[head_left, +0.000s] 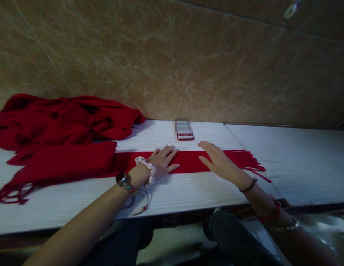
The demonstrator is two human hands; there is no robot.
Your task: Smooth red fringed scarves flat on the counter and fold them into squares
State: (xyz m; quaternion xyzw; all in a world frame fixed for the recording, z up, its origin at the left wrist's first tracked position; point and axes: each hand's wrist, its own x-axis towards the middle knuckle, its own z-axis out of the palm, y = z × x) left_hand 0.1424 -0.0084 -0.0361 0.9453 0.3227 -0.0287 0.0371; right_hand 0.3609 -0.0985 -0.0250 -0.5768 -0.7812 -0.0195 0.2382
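Note:
A red fringed scarf lies as a long flat strip along the white wood-grain surface. Its tassels spread out at the right end. My left hand rests palm down on the strip, fingers spread. Over the right part of the strip is my right hand, thumb apart from the fingers and nothing in its grasp; whether it touches the cloth I cannot tell. To the left, a folded piece of red cloth with knotted fringe overlaps the strip's left part.
A crumpled heap of red cloth sits at the back left against the brown marbled wall. Behind the strip lies a phone, its screen blurred. The surface's front edge runs just above my legs.

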